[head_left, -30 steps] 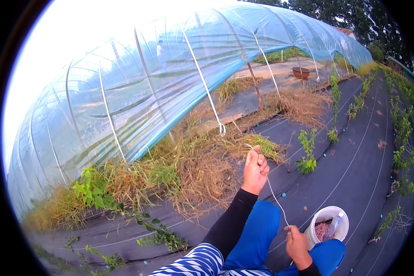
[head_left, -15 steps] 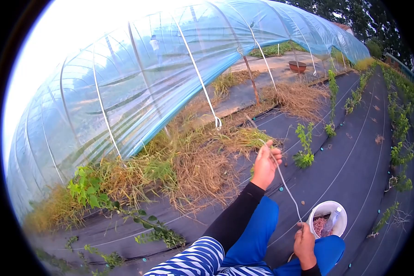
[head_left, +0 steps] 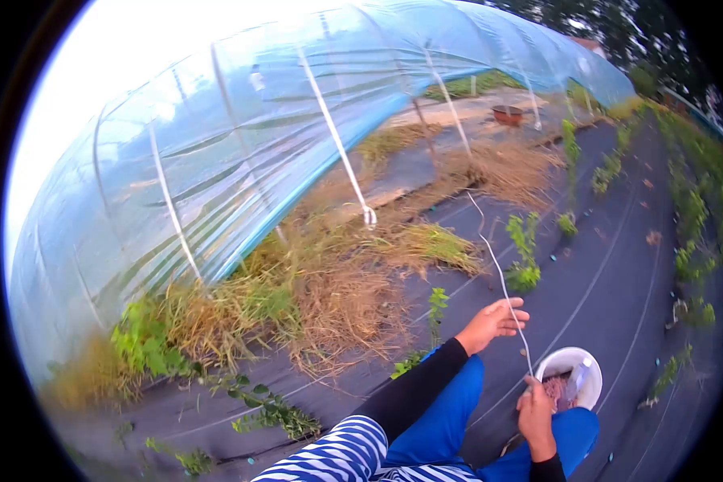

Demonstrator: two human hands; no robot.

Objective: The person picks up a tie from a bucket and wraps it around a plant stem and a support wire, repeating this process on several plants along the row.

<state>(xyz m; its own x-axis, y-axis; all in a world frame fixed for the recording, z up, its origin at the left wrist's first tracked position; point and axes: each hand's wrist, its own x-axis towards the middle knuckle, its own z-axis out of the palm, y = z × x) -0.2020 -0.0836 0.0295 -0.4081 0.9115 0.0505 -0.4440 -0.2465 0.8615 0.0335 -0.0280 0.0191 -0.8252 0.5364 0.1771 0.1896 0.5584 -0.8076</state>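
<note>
A thin white cord [head_left: 496, 261] runs in a loose curve from the ground near the dry grass down to my right hand [head_left: 536, 416], whose fingers are closed around its lower end. My left hand [head_left: 494, 326] is beside the cord, fingers stretched out, and the cord crosses at its fingertips. Close by my right hand stands a white bucket [head_left: 593, 395], holding pinkish shreds [head_left: 553, 389] and a clear plastic bottle [head_left: 582, 373].
Plastic film [head_left: 217, 153] covers a tunnel greenhouse, strapped with white bands [head_left: 333, 128]. Dry grass [head_left: 353, 305] lies along its edge. Black ground cloth [head_left: 594, 281] carries rows of green plants [head_left: 524, 249]. A brown basin [head_left: 507, 115] sits farther back.
My left hand has dropped down and to the right along the cord, and its fingers have straightened. My right hand has risen slightly, still gripping the cord. The view has shifted a little.
</note>
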